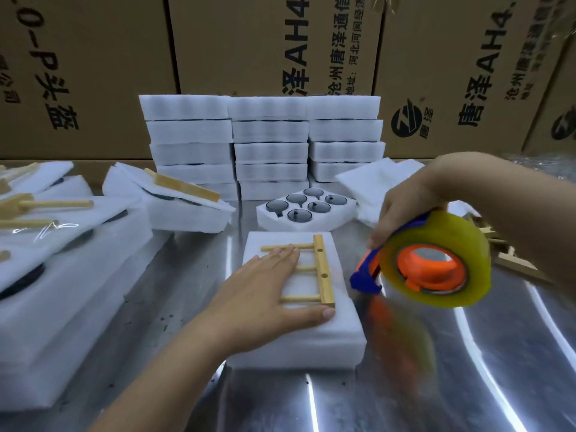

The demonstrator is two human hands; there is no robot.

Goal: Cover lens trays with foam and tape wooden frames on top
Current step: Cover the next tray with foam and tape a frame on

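Observation:
A foam-covered lens tray (327, 332) lies on the metal table in front of me. On its top rests a wooden frame (322, 269), a flat bar with three thin rods pointing left. My left hand (265, 294) lies flat on the rods and foam, fingers spread, thumb at the bar's near end. To the right of the tray, above the table, my right hand (405, 207) grips a tape dispenser (433, 260) with a yellowish tape roll, orange core and blue blade end. Behind the tray sits an uncovered lens tray (307, 215) holding several dark lenses.
Three stacks of white foam trays (265, 145) stand at the back before cardboard boxes (280, 42). Taped foam packs with wooden frames (184, 185) lie at the left. Loose foam sheets (371, 182) and more wooden frames (514, 260) lie at the right. The shiny metal table (467, 369) extends toward me.

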